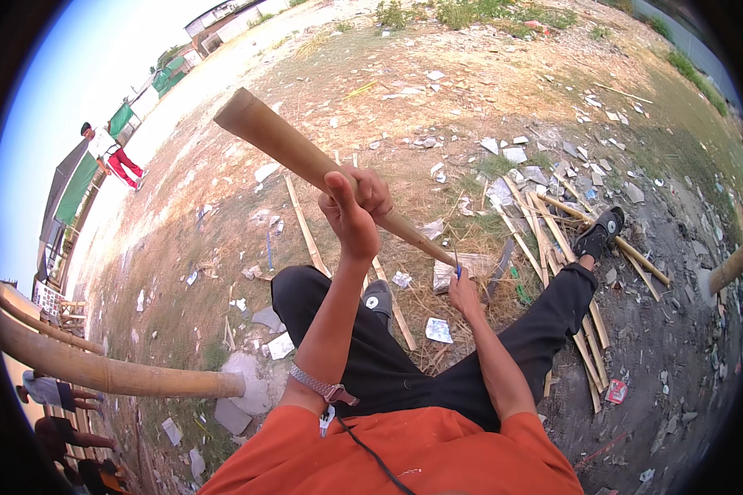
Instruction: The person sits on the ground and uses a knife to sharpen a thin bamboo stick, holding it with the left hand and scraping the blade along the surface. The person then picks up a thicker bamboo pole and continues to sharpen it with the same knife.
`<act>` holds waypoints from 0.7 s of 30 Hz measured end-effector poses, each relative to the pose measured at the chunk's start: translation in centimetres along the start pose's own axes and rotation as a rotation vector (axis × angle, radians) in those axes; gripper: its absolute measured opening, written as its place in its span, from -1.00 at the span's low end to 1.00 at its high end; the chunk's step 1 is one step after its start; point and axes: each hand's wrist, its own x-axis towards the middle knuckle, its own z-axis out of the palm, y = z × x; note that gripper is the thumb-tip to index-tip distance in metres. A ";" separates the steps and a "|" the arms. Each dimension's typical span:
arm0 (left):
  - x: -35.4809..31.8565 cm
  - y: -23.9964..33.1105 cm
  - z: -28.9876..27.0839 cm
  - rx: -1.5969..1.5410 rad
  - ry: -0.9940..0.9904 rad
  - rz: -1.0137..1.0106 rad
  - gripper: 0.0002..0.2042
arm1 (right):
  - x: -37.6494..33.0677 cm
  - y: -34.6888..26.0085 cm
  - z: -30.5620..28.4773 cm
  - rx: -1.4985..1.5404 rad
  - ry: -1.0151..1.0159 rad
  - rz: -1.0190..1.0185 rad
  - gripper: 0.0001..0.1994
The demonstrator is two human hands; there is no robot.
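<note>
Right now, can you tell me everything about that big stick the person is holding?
The bamboo pole is a tan, smooth, round stalk, wider at its cut upper end. It slants from upper left down to lower right above the person's lap. The left hand grips its middle; the right hand is at its lower end, where something small and blue shows.

- I see bright, hazy daylight; the sky (82, 74) is washed out at upper left.
- Shadows look soft and faint.
- Fisheye bends the edges; black corners frame my view.
- Focus is sharp centrally.
</note>
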 end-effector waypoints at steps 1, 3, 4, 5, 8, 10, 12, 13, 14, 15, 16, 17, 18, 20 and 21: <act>0.4 -0.1 0.0 -0.010 -0.016 -0.022 -0.47 | -0.5 -1.0 -0.7 0.040 0.027 -0.094 -0.70; 1.0 -0.1 -0.6 0.022 -0.034 -0.025 -0.47 | -1.9 -2.9 -1.1 0.079 0.071 -0.192 -0.71; 1.2 -0.3 -0.8 0.031 0.021 -0.017 -0.48 | -2.3 -2.9 -1.1 0.066 0.102 -0.197 -0.72; 1.4 -0.4 -1.2 0.024 0.002 -0.027 -0.48 | -2.6 -2.3 -0.9 0.009 0.131 -0.185 -0.73; 1.6 -1.1 -3.0 0.043 0.048 -0.013 -0.47 | -2.9 -2.7 -1.1 -0.070 0.191 -0.183 -0.78; 2.1 -1.0 -3.6 0.039 0.073 -0.027 -0.47 | -3.3 -4.2 -1.4 -0.068 0.160 -0.156 -0.78; 2.4 -0.9 -4.3 0.053 0.058 -0.031 -0.46 | -2.5 -3.6 0.1 -0.063 0.139 -0.142 -0.80; 2.6 -1.1 -4.3 0.047 0.042 -0.030 -0.46 | -1.7 -2.7 1.3 -0.101 0.126 -0.114 -0.80; 2.5 -0.9 -4.5 0.063 0.040 -0.021 -0.46 | -1.1 -1.6 2.3 -0.140 0.111 -0.085 -0.79; 2.2 -0.8 -5.0 0.035 0.047 -0.037 -0.46 | -0.9 -1.3 2.8 -0.076 0.079 0.010 -0.80; 2.0 -0.7 -5.2 0.002 0.050 -0.045 -0.46 | -0.3 -0.4 2.9 -0.147 0.076 0.041 -0.80; 1.6 -0.6 -5.3 0.019 0.023 -0.046 -0.46 | 0.4 0.9 3.0 -0.220 0.071 0.073 -0.80; 1.6 -0.5 -5.3 0.031 0.026 -0.040 -0.45 | 0.9 0.5 2.8 -0.284 0.061 0.093 -0.80; 1.3 -0.5 -5.3 0.055 0.035 -0.029 -0.45 | 0.9 0.0 2.5 -0.260 0.031 0.072 -0.82; 1.3 -0.2 -5.7 0.043 0.030 -0.035 -0.45 | 0.2 -2.1 1.7 -0.242 0.008 0.054 -0.82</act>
